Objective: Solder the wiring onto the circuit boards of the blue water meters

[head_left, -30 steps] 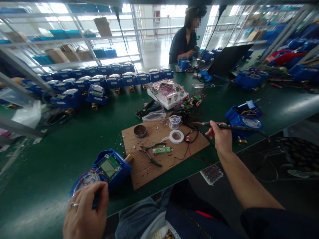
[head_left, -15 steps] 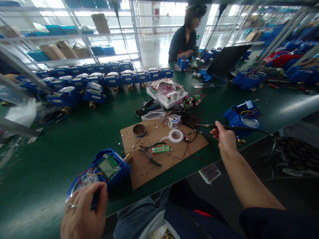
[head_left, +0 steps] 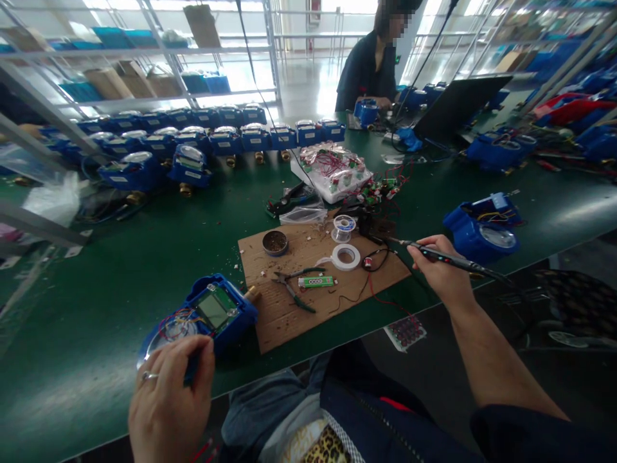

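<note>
My left hand [head_left: 171, 399], a ring on one finger, is at the near edge of a blue meter [head_left: 243, 320] with an open housing. Its thumb and forefinger are pinched together beside the loose coloured wires [head_left: 179, 323]; whatever they hold is too small to make out. The meter shows a grey display [head_left: 214, 311] on a green circuit board and a brass fitting [head_left: 252, 294]. My right hand [head_left: 446, 276] grips a soldering iron [head_left: 463, 262] like a pen. Its tip points left, toward a dark stand [head_left: 369, 222] behind the solder spool [head_left: 344, 227].
A cardboard sheet [head_left: 274, 321] carries pliers [head_left: 294, 289], a green battery-like cylinder [head_left: 315, 281], white tape [head_left: 346, 256] and a round tin [head_left: 275, 242]. Another open meter [head_left: 482, 231] stands right. Rows of meters [head_left: 226, 138] line the back. A person [head_left: 369, 71] works across the table.
My view has shifted slightly. My right hand has changed its hold on the soldering iron, whose handle now slants down to the right across the hand. The left hand keeps its pinch beside the meter.
</note>
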`<state>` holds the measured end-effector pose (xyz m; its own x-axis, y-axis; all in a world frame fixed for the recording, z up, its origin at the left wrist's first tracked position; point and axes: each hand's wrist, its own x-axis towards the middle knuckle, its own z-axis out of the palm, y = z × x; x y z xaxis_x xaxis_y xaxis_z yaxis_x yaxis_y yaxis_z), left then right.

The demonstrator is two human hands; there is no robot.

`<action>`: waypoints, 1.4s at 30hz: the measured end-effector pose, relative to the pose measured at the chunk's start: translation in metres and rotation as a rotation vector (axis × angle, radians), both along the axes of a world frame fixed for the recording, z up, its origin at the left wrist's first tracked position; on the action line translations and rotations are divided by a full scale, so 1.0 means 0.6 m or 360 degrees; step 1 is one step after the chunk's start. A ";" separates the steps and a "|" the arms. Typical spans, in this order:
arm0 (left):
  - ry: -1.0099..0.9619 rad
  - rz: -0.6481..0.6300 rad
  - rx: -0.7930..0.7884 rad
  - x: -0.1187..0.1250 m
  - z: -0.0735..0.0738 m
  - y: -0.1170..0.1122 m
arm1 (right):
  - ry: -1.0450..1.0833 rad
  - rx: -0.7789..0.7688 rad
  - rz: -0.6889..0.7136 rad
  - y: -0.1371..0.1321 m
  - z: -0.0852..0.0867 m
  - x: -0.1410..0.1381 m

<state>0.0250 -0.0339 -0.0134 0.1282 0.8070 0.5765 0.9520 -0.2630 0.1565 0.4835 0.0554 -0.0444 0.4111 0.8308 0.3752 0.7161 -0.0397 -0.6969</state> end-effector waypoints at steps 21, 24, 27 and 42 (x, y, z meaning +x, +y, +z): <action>-0.0272 0.0074 -0.0132 0.031 0.021 -0.009 | 0.1355 0.0073 0.1327 -0.011 0.107 -0.304; -0.0293 0.0075 -0.0156 0.032 0.019 -0.011 | 0.0988 -0.0074 0.1509 -0.018 0.105 -0.332; -0.0310 0.0068 -0.0139 0.031 0.017 -0.013 | 0.0598 -0.0077 0.1578 -0.017 0.110 -0.350; -0.0308 0.0053 -0.0117 0.028 0.015 -0.013 | 0.0670 -0.0358 0.1616 0.012 0.114 -0.390</action>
